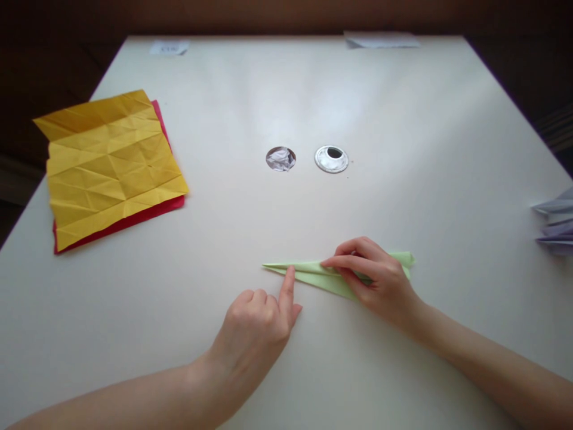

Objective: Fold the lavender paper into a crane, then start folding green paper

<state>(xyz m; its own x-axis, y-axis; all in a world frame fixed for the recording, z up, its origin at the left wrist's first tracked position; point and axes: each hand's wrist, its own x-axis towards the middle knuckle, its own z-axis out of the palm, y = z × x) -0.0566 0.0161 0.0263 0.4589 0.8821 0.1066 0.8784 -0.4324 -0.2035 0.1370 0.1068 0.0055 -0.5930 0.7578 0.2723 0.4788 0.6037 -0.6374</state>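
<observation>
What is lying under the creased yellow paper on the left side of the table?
A red sheet lies under the yellow paper; only its right and lower edges show. The rest is covered, so more sheets cannot be excluded.

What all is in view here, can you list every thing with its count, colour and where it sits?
table: one, white, fills the view
folded paper: one, pale green, long pointed shape, near centre under both hands
creased paper sheet: one, yellow, far left, lying on a red sheet
red sheet: one, red, beneath the yellow one, edges showing
table holes: two, round, mid-table; left one holds crumpled stuff, right one has a metal ring
folded paper pieces: a few, lilac, right edge
papers: two, white, far edge
left hand: one, index fingertip pressing the green paper
right hand: one, fingers flat on the green paper
</observation>
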